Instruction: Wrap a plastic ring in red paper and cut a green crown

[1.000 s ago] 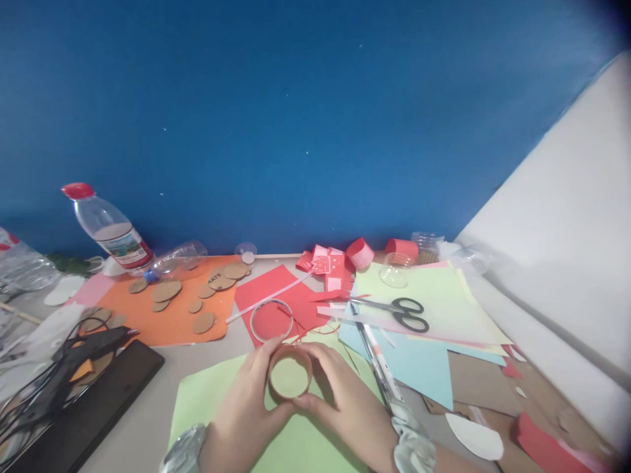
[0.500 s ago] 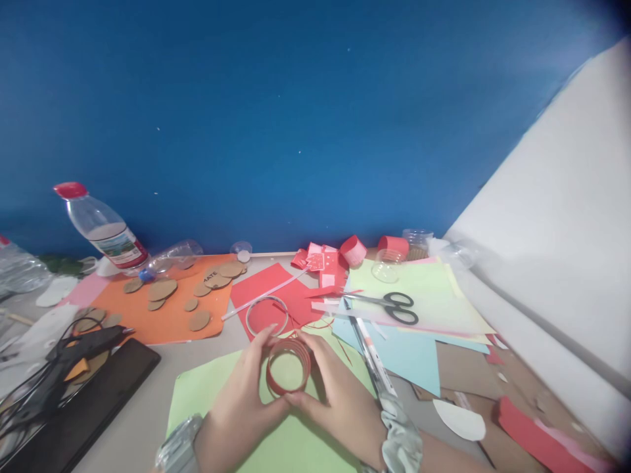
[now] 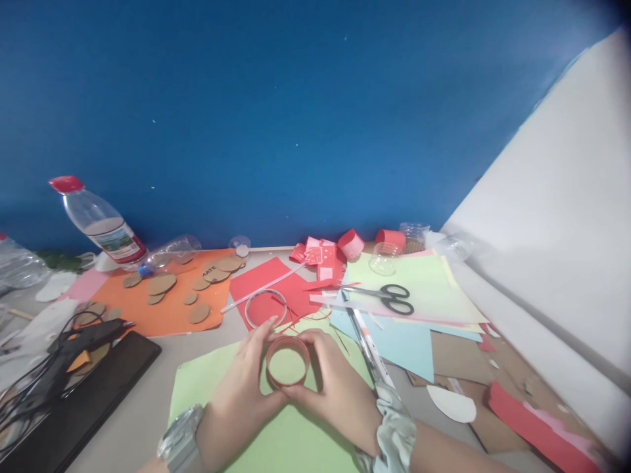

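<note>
Both of my hands hold a round red ring [image 3: 288,383] over a light green sheet [image 3: 296,433]. My left hand [image 3: 246,381] curves round the ring's left side, and my right hand [image 3: 330,387] curves round its right side. The thumbs meet at the near edge of the ring. Just beyond my fingers, a pale thin hoop [image 3: 247,309] lies partly on red paper [image 3: 261,272]. Thin red strips lie between the hoop and the pens [image 3: 367,341].
Black-handled scissors [image 3: 394,299] rest on pale sheets at the right. Cardboard discs [image 3: 162,284] lie on orange paper [image 3: 211,259]. A bottle [image 3: 111,233] leans at the back left, with a black phone-like slab [image 3: 98,401] nearer. A blue wall [image 3: 296,131] rises behind.
The ring looks flatter toward the table, with less of its inner wall showing. Both hands still hold it. The whole view has shifted slightly.
</note>
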Motion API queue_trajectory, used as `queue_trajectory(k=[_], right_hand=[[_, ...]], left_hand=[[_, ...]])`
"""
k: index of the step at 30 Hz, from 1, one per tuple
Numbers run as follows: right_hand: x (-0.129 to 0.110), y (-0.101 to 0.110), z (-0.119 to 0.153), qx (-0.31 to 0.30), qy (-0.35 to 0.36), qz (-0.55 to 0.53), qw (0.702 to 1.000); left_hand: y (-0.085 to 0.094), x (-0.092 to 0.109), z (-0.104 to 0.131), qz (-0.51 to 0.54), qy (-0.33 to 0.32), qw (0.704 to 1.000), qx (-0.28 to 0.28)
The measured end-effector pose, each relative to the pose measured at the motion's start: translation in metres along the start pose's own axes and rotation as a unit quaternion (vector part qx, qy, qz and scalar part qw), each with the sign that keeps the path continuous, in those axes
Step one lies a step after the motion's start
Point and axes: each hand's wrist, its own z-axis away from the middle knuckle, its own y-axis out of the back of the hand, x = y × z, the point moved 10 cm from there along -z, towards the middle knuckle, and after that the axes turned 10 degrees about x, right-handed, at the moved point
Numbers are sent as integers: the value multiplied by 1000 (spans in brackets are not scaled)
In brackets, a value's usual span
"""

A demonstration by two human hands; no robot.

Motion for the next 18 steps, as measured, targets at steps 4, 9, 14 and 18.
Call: queue_trajectory(k=[4,9,14,18], right_hand=[[2,-1,-3,-13,-3,15,1000],[3,-2,-3,-32,-17,29,999],[5,-2,-3,-44,9,-1,999],[18,1,-8,-41,-20,-7,999]], left_hand=[[-4,1,-3,-36,-2,999,-22],[-5,8,-5,-37,-21,999,-31],[28,12,-17,25,-19,997,74],[108,-11,-33,-93,0,948,304]])
